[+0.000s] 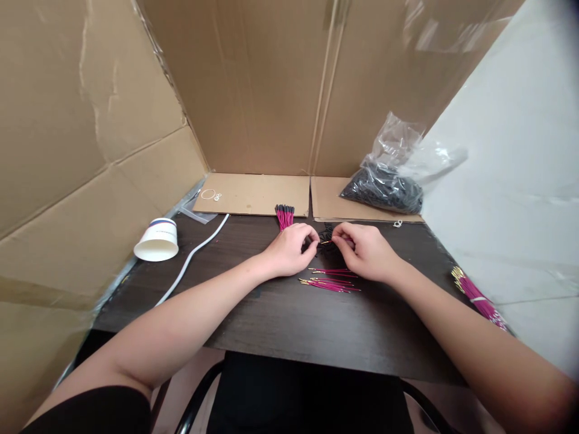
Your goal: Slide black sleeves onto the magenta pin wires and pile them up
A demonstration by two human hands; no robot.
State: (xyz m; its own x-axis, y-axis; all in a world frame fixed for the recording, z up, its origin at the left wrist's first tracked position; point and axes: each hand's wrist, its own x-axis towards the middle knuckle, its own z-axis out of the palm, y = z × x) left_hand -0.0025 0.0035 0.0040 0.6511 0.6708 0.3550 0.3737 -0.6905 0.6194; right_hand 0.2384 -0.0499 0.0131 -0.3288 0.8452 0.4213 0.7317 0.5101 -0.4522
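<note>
My right hand [367,252] is closed in a pinch on a thin magenta wire, whose gold metal tip [325,242] points left. Facing it, my left hand [293,250] has thumb and forefinger pressed together just off that tip. Whatever sits between those left fingers is too small to make out. Behind and between both hands lies a loose pile of small black sleeves [326,231]. Closer to me, several magenta wires [332,283] with gold tips lie side by side on the dark table [289,319]. Beyond my left hand rests a bundle of magenta wires with black ends [284,216].
A clear plastic bag of black pieces [384,190] stands at the back right on flat cardboard [257,188]. A tied wire bundle [479,298] lies at the right edge. On the left are a tipped paper cup [157,241] and a white cable [192,256]. Cardboard walls enclose the back and left.
</note>
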